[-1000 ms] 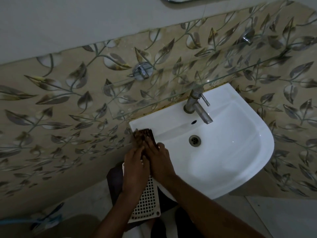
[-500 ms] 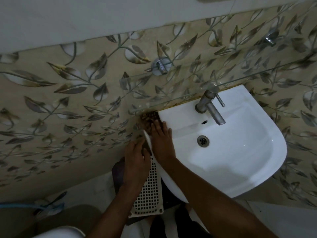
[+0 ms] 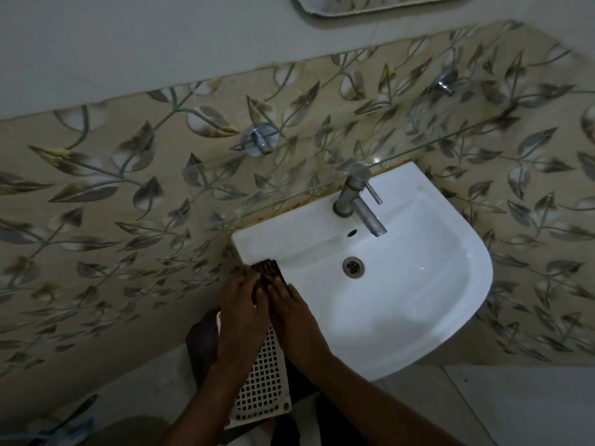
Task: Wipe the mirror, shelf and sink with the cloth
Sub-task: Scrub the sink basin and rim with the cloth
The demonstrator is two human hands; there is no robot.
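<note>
A white sink (image 3: 402, 304) hangs on the leaf-patterned wall, with a steel tap (image 3: 357, 204) and a drain (image 3: 353, 267). A dark brown cloth (image 3: 267, 272) lies on the sink's left rim. My left hand (image 3: 243, 304) and my right hand (image 3: 291, 309) lie side by side, both pressing flat on the cloth, which shows only beyond my fingertips. A clear glass shelf (image 3: 289, 185) runs along the wall just above the sink. The mirror's (image 3: 370, 3) lower edge shows at the top of the view.
A white perforated grid panel (image 3: 260, 387) stands below my hands, beside the sink's left edge, with a dark object behind it. Two chrome shelf brackets (image 3: 259, 141) stick out from the wall. Pale floor tiles lie at the lower right.
Both hands and the cloth slid back along the left rim from the sink's back corner toward me. The left hand has rejoined the right on the cloth.
</note>
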